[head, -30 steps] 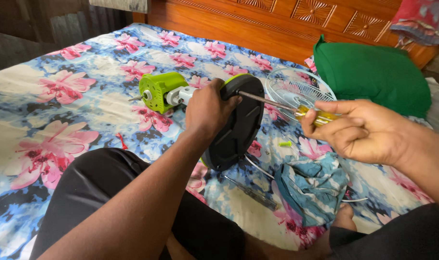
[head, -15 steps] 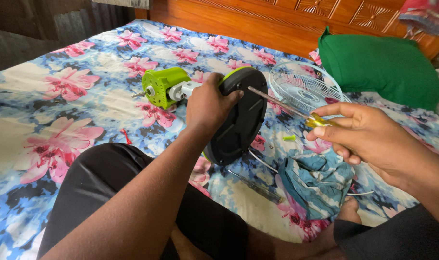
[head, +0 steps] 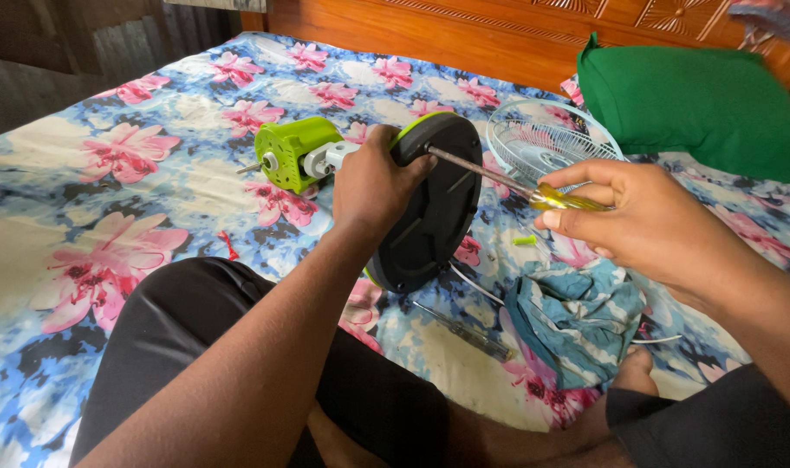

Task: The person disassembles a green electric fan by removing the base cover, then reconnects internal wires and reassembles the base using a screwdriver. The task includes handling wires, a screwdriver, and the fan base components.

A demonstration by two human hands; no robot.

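Bedsheet (head: 109,208): blue and cream with pink flowers. Motor housing (head: 295,152): lime green. Round base (head: 434,204): black, lime-green rim. Screwdriver (head: 533,192): steel shaft, translucent yellow handle. Fan guard (head: 542,139): pale blue. Pillow (head: 689,104): green. Cloth (head: 577,321): teal. Headboard (head: 464,35): orange-brown.

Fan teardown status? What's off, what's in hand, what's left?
Done: the wire grille is off and lies on the bed. In hand: left hand steadies the round black base; right hand works a screwdriver at it. Left: the base and green motor housing remain joined.
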